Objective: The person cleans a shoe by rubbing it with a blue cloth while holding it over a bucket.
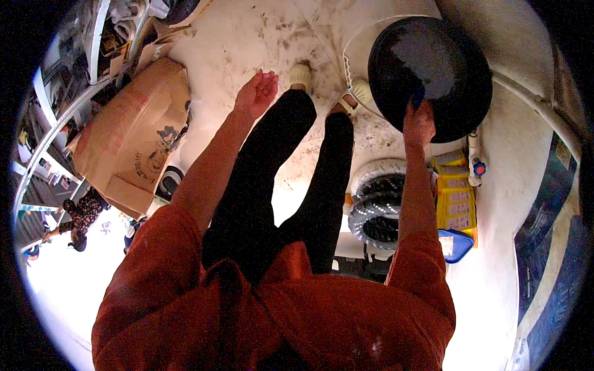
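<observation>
My right hand (419,123) reaches over the near rim of a large round black basin (383,68), its fingers closed on a dark blue piece (416,96) that blends into the basin. What this piece is, I cannot make out. A greyish sheen covers the inside of the basin. My left hand (257,93) hangs in the air above the floor, left of my feet, holding nothing, its fingers loosely curled and apart.
Coiled tyres (374,213) and yellow boxes (456,201) stand below my right forearm, with a blue lid-like thing (456,246) beside them. A large cardboard box (133,139) stands at left. A pipe with a blue-handled valve (477,167) runs along the right wall. Another person (86,213) is at far left.
</observation>
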Available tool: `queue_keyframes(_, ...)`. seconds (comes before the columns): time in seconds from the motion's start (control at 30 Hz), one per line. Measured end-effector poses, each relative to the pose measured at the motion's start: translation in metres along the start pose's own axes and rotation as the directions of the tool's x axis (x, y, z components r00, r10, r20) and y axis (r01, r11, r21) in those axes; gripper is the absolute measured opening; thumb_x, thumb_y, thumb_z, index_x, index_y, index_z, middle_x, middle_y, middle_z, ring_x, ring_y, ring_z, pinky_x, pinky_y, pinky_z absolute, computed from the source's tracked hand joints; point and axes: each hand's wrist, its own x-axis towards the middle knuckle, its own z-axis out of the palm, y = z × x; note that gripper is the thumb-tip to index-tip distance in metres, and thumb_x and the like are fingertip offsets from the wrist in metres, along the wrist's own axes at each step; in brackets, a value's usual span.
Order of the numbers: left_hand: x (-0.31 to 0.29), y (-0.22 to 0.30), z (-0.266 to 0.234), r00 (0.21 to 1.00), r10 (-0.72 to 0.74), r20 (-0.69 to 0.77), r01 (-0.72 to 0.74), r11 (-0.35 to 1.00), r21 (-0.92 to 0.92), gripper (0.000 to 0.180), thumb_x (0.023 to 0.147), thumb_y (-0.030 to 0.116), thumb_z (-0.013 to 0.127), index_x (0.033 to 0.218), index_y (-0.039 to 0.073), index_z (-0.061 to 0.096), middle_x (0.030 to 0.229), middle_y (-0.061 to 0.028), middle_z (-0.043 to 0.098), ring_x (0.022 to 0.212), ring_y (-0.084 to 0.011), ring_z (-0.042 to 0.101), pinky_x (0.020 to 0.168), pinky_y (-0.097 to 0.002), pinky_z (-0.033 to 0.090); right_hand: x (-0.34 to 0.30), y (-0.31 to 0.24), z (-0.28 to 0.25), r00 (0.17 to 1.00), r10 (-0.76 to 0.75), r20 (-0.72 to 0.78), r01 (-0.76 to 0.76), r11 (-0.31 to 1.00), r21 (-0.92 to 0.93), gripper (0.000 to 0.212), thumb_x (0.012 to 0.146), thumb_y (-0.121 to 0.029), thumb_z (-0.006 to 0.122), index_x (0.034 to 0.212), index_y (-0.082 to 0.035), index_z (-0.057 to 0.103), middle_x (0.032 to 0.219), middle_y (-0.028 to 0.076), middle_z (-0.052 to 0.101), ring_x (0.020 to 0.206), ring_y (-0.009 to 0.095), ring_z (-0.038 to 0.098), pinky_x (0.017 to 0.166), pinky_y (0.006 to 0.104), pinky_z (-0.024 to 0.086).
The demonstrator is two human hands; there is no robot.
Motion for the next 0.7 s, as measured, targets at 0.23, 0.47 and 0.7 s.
queue_keyframes(0.23,-0.005,-0.001,0.014,1.000,0.001,0.014,-0.002,0.995,0.101,0.012,0.086,0.015,0.052,0.091,0.004,0.055,0.095,-0.0105,0.060,0.095,-0.0260,0.055,0.082,-0.0360,0.047,-0.001,0.004,0.004,1.000,0.000,0.017,0.000,1.000,0.000,0.044,0.076,-0.037,0.059,0.111,-0.010,0.052,0.107,0.013,0.056,0.093,0.029,0.057,0.072,0.0418,0.048)
queue_keyframes(0.47,0.005,0.010,0.013,0.995,0.007,0.095,-0.013,0.998,0.058,0.018,0.086,0.016,0.051,0.091,-0.001,0.057,0.091,-0.0122,0.061,0.095,-0.0251,0.056,0.084,-0.0349,0.047,0.002,-0.008,-0.008,0.978,0.064,0.197,-0.052,0.997,-0.062,0.049,0.081,-0.044,0.050,0.117,-0.011,0.048,0.113,0.013,0.053,0.094,0.029,0.056,0.074,0.0432,0.048)
queue_keyframes(0.7,0.006,0.001,0.015,0.999,0.003,-0.034,0.003,0.985,0.171,0.020,0.086,0.013,0.051,0.097,-0.003,0.054,0.096,-0.0145,0.059,0.093,-0.0248,0.056,0.079,-0.0333,0.049,0.002,0.002,-0.002,0.986,0.061,0.152,-0.055,0.998,-0.044,0.051,0.081,-0.044,0.050,0.117,-0.009,0.047,0.111,0.013,0.054,0.093,0.029,0.057,0.074,0.0427,0.048)
